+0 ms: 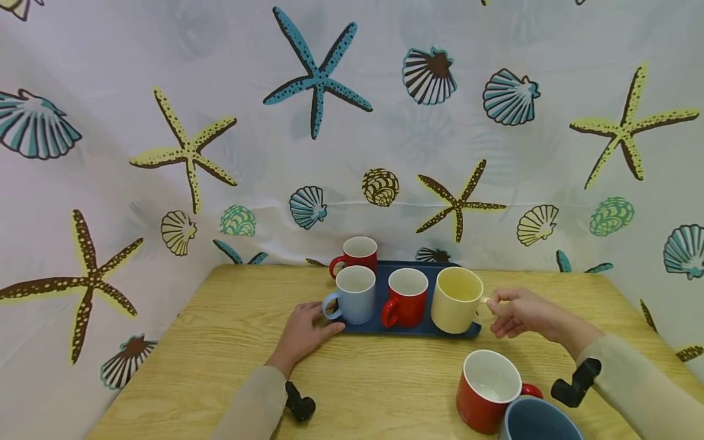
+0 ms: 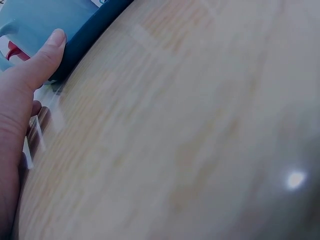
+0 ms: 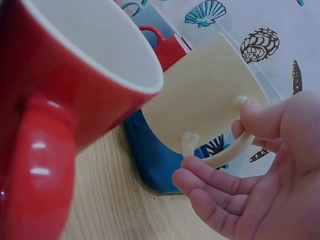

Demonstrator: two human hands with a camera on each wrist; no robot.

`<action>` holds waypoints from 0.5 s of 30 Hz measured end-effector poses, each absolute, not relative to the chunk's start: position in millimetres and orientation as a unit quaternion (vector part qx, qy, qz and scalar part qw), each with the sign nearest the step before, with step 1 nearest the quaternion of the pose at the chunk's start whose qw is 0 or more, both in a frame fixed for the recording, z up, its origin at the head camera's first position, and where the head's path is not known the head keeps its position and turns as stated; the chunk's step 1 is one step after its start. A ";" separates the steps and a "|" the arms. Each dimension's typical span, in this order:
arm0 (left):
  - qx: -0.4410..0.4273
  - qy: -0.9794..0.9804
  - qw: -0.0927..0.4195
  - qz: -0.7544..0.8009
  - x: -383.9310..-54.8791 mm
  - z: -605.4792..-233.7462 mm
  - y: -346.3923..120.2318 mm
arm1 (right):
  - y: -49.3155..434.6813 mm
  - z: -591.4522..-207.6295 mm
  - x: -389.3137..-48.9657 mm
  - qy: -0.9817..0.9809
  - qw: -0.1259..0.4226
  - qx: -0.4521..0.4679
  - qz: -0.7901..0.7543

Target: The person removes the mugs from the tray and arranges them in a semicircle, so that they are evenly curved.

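wood-grained tabletop (image 1: pixel 385 379), light brown, seen from above. directly on it lies a dark blue tray (image 1: pixel 420 331), set near the far edge. nearer the viewer, to the right, stand an upright red mug (image 1: pixel 475 397) with white interior and, just beside it, a blue mug (image 1: pixel 541 421), apparently also on the wood, its base cut off.

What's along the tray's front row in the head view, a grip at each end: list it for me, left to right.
Left grip → light blue mug → red mug → pale yellow mug → right grip.
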State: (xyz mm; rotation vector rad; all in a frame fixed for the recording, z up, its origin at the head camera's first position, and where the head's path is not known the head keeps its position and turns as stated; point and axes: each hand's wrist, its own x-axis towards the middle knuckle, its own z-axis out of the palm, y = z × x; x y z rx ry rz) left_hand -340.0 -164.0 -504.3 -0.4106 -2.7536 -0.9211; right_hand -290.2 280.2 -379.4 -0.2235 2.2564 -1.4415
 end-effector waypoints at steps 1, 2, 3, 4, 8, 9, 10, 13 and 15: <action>-0.138 -0.934 0.105 -0.313 -339.8 -504.1 -164.2 | 280.2 -380.0 -288.9 0.818 0.227 -0.087 -0.521; -0.138 -0.934 0.107 -0.313 -339.7 -504.1 -164.4 | 280.2 -380.6 -287.5 0.818 0.228 -0.092 -0.519; -0.137 -0.934 0.107 -0.313 -339.5 -504.0 -164.6 | 280.2 -381.0 -286.3 0.818 0.231 -0.098 -0.517; -0.137 -0.933 0.108 -0.314 -339.4 -503.7 -164.5 | 280.1 -381.4 -285.0 0.818 0.234 -0.102 -0.516; -0.139 -0.932 0.108 -0.317 -339.8 -503.8 -164.4 | 278.6 -382.2 -280.2 0.812 0.252 -0.108 -0.515; -0.140 -0.931 0.110 -0.317 -340.1 -504.4 -164.5 | 278.0 -382.4 -279.2 0.811 0.257 -0.110 -0.514; -0.141 -0.931 0.111 -0.318 -340.5 -504.9 -164.6 | 277.2 -382.3 -278.4 0.810 0.261 -0.112 -0.513; -0.141 -0.930 0.115 -0.319 -341.1 -506.3 -165.5 | 275.0 -382.0 -277.0 0.811 0.266 -0.125 -0.507; -0.141 -0.931 0.115 -0.318 -341.2 -506.6 -166.4 | 274.0 -381.9 -276.6 0.810 0.269 -0.135 -0.503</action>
